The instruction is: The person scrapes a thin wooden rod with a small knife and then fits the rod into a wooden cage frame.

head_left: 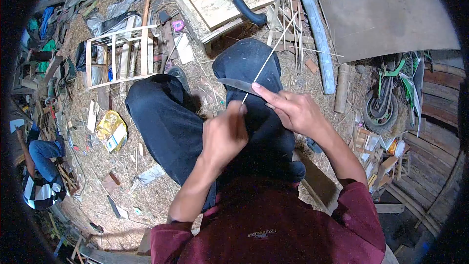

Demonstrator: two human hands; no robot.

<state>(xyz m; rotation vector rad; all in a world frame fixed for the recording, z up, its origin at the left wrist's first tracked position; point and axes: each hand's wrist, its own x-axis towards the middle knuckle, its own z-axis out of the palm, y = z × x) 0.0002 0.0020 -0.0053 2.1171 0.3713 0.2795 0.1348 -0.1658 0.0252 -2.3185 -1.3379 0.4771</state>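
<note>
My left hand (225,132) is closed on the lower end of a thin wooden stick (273,51), in front of my lap; its fingers are slightly blurred. The stick runs up and to the right, past my raised knee. My right hand (288,107) grips a knife, its handle mostly hidden in the palm. The knife's blade (237,84) points left and crosses the stick just above my left hand, with my index finger stretched along the blade near the stick.
Ahead stands a low wooden block (195,12) with a dark curved tool (244,10) on it. A slatted wooden frame (115,54) lies left of it. At the right are a metal sheet (386,14) and a motorbike (391,88). Another person (44,151) sits at far left.
</note>
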